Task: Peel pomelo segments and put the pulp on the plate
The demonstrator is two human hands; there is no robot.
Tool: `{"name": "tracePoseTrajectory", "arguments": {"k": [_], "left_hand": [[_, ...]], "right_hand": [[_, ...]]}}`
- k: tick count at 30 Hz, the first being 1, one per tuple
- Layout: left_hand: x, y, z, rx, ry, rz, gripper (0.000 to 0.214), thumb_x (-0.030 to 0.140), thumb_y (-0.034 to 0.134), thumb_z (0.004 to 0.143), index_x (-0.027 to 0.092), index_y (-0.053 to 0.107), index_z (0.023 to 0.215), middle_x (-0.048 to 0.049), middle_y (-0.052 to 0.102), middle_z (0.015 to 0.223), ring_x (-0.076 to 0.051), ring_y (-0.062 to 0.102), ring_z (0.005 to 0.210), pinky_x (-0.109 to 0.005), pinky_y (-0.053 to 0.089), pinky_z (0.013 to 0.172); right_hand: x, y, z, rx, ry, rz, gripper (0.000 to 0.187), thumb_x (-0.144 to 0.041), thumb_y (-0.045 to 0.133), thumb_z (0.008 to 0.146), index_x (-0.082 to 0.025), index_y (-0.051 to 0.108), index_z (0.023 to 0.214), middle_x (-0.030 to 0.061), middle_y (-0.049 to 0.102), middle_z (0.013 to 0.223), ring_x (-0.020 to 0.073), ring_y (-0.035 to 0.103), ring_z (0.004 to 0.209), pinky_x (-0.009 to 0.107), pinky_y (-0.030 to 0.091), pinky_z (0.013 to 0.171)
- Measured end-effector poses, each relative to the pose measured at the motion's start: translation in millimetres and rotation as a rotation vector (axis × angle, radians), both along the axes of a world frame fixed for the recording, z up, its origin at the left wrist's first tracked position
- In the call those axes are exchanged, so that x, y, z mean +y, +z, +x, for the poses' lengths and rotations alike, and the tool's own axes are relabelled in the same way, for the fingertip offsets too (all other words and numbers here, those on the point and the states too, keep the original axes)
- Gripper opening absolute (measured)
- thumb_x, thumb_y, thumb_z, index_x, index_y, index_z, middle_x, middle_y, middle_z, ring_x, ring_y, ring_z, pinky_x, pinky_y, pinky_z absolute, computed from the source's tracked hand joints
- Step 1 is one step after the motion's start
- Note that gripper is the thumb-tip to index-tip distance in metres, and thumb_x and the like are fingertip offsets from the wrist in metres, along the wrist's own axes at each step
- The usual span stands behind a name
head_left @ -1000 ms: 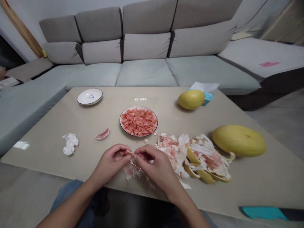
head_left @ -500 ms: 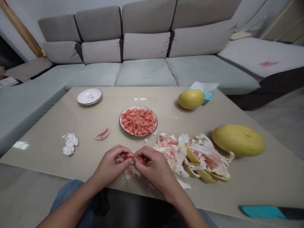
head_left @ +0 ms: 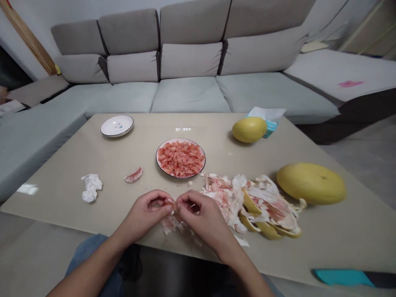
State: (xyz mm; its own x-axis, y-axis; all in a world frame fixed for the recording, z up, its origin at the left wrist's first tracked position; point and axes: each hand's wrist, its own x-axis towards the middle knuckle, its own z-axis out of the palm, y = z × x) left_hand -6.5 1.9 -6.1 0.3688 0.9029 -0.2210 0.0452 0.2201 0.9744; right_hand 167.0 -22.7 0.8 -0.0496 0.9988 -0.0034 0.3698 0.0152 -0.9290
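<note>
- Left hand up just off the bench, curled, and there it is, thumb and fingertips pinching a small piece of pink pomelo flesh!
- Right hand closes in from the other side, fingers bunched on that same piece; working from both sides looks like the surest grip on something so small.
- That piece sits right between the two hands, mostly hidden, with just a sliver of pink showing.
- Directly below, pale scraps of pith lie on the bench, apparently dropped straight from the hands.
- Straight ahead, a round plate of pink flesh sits heaped and within easy reach, apart from the mess.
- Off to the right, a big heap of yellow peel lies just beside the right hand, seemingly pushed aside to leave working room.
- Further left, a lone pink segment rests by itself, with a crumpled tissue nearby, handy for sticky fingers.
- Out past the peel, two yellow pomelos sit well away from the hands, and a small white dish waits by the far edge.
</note>
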Motion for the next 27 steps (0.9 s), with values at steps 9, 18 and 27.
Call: {"name": "tracePoseTrajectory", "arguments": {"k": [9, 18, 27], "left_hand": [[-0.5, 5.5, -2.8, -0.095, 0.042, -0.140, 0.025, 0.030, 0.075, 0.076, 0.016, 0.061, 0.092, -0.0012, 0.067, 0.079, -0.014, 0.064, 0.076, -0.026, 0.050, 0.075], [3.1, 5.7, -6.1, -0.126, 0.073, -0.094, 0.023, 0.031, 0.073, 0.079, 0.015, 0.065, 0.092, -0.0034, 0.065, 0.088, -0.012, 0.058, 0.077, -0.024, 0.049, 0.072], [2.5, 5.2, -3.3, -0.143, 0.097, -0.121, 0.027, 0.031, 0.075, 0.077, 0.014, 0.064, 0.095, -0.0032, 0.068, 0.088, -0.013, 0.062, 0.077, -0.028, 0.051, 0.078]], "right_hand": [[0.5, 1.7, 3.9, -0.055, -0.017, 0.001, 0.017, -0.022, 0.052, 0.081, -0.019, 0.059, 0.066, 0.0000, 0.060, 0.064, 0.0148, 0.055, 0.061, 0.025, 0.043, 0.058], [-1.3, -18.6, 6.0, -0.366, 0.070, -0.057, 0.035, -0.015, 0.058, 0.081, -0.022, 0.068, 0.114, 0.0025, 0.069, 0.069, 0.0188, 0.062, 0.062, 0.029, 0.045, 0.060], [1.0, -7.9, 0.3, -0.215, -0.008, 0.114, 0.013, -0.019, 0.056, 0.085, -0.020, 0.066, 0.077, 0.0028, 0.068, 0.073, 0.0192, 0.063, 0.070, 0.031, 0.048, 0.069]]}}
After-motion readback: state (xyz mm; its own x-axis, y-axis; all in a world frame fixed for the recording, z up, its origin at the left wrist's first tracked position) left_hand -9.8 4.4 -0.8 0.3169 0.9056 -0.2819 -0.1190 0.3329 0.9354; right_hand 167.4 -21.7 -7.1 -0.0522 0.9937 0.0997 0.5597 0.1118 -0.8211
